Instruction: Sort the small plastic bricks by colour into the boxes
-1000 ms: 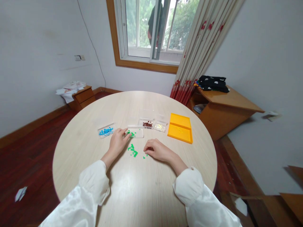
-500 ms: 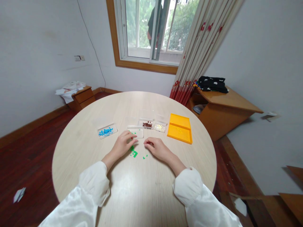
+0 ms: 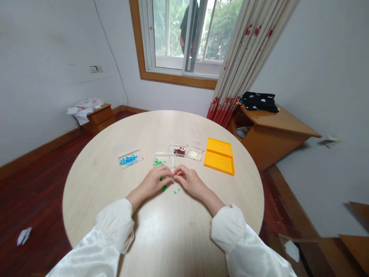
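Loose green pieces (image 3: 165, 189) are being borne by the round, pale desk (image 3: 173, 238), some partly covered by the left hand (image 3: 154, 180). The fingers of that hand and of the right hand (image 3: 191, 181) are being held tip to tip; whether a piece is being pinched cannot be told. Just beyond, more green pieces are being held in an open clear box (image 3: 170, 162). Blue pieces (image 3: 129, 160) are being contained in another, leftward; a few yellow ones in a yellow case (image 3: 225, 167) at right; pale ones (image 3: 194, 154) and brown ones (image 3: 180, 151) in two adjacent boxes between. Farther off, papers (image 3: 86, 109) are being supported by a low cabinet (image 3: 102, 120), black cloth (image 3: 261, 102) by a wooden cabinet (image 3: 268, 150). The window (image 3: 170, 34) is being flanked by a curtain (image 3: 245, 50); a person (image 3: 183, 30) behind it is being partly hidden.
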`<state>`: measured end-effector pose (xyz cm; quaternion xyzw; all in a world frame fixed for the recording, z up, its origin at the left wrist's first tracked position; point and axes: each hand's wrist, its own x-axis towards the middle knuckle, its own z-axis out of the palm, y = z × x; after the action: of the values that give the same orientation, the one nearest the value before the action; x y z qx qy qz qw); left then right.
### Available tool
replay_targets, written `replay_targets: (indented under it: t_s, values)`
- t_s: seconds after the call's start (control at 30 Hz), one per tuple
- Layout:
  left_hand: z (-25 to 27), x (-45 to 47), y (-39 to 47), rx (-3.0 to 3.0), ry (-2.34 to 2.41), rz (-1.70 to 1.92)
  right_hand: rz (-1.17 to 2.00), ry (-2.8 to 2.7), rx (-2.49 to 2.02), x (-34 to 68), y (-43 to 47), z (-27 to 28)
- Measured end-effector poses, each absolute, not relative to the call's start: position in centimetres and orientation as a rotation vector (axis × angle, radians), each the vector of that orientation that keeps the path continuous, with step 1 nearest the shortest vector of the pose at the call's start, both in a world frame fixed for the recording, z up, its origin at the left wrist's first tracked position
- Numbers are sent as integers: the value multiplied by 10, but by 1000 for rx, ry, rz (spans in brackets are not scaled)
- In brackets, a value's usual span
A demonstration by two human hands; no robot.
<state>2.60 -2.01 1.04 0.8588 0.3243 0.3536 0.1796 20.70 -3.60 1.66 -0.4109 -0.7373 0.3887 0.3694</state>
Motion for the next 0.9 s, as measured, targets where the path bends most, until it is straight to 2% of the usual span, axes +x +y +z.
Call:
replay_targets:
  t_s: [0.57, 0.9]
  values:
    - [15, 27, -23, 2384, 976, 924, 966, -1953, -1048, 207, -37, 18]
    - [5, 7, -4, 2147, 1471, 1262, 850, -2344, -1142, 222, -37, 33]
